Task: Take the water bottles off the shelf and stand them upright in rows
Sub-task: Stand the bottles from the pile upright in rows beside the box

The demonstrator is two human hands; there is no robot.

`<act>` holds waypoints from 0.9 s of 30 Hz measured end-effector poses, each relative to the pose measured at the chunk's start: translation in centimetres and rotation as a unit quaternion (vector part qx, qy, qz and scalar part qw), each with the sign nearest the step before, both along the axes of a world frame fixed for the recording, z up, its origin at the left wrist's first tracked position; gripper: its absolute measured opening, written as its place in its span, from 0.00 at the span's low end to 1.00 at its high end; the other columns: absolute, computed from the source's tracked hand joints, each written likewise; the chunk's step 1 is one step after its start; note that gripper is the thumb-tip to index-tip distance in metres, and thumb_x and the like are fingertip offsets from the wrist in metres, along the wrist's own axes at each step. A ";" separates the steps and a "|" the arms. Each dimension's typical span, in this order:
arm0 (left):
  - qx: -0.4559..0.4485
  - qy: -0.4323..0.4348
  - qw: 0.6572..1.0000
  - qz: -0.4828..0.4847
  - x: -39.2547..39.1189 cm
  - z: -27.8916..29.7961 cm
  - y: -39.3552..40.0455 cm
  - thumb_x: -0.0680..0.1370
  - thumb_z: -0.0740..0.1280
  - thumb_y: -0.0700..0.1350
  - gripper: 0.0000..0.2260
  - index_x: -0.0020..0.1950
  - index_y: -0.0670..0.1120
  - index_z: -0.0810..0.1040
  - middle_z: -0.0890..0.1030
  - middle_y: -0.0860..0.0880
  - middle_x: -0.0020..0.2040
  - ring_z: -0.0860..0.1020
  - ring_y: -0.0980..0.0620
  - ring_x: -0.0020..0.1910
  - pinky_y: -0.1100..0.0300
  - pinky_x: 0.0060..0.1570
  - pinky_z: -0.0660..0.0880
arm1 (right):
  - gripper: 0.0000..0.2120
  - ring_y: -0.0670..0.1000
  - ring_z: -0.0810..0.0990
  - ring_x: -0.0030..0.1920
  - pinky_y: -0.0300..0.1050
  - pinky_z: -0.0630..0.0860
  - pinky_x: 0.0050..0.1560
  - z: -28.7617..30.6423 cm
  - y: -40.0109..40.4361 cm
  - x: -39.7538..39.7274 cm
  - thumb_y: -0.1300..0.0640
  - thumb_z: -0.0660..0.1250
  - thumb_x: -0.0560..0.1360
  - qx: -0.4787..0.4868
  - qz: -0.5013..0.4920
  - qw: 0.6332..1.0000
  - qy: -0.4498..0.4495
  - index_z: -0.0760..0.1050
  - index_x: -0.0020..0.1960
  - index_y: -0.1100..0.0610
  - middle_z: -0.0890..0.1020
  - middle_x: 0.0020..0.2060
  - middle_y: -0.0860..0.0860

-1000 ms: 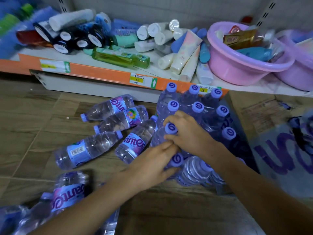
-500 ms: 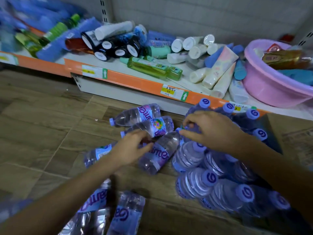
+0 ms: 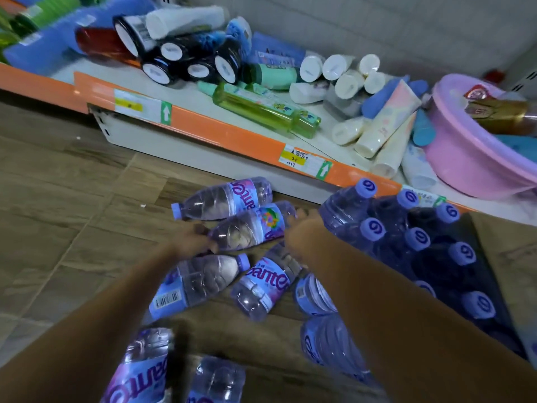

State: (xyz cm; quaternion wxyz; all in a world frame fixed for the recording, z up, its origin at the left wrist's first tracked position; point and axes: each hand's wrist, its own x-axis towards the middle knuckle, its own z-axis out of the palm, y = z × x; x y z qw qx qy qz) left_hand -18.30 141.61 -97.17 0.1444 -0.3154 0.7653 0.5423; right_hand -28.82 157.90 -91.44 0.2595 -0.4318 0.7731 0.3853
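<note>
From the head camera I see many clear plastic water bottles with purple caps and purple-blue labels on the brown wood-pattern floor (image 3: 72, 222), below the orange front edge of the shelf (image 3: 232, 135). One group, the upright bottles (image 3: 418, 239), stands in rows at the right side, close to the shelf edge, and I see mostly their round caps with a white swirl mark. The other bottles lie on their sides to the left of this group.

My left hand (image 3: 193, 242) is at the cap end of the lying bottle with the flower label (image 3: 250, 228); the fingers curl around its neck, but the picture is blurred there. My right hand (image 3: 302, 228) reaches to the bottom end of the same bottle and touches it; whether the fingers close on it I cannot tell. Behind it, nearer the shelf, lies another bottle on its side (image 3: 220, 199), and two more lie in front of my hands (image 3: 200, 280), (image 3: 267, 286).

On the shelf lie a green transparent bottle (image 3: 261, 109), white and cream tubes (image 3: 377, 132), black jars with white lids (image 3: 197, 68) and a pink plastic basin (image 3: 465, 158) at the right end.
</note>
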 end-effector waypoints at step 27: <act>-0.342 0.261 0.891 -0.144 -4.0 10.6 2.6 0.68 0.73 0.44 0.16 0.54 0.42 0.80 0.81 0.40 0.50 0.77 0.42 0.50 0.60 0.44 0.66 | 0.14 0.47 0.73 0.42 0.45 0.72 0.47 12.5 1.8 -0.2 0.53 0.75 0.65 -0.349 -0.029 0.927 -0.136 0.78 0.47 0.56 0.79 0.44 0.51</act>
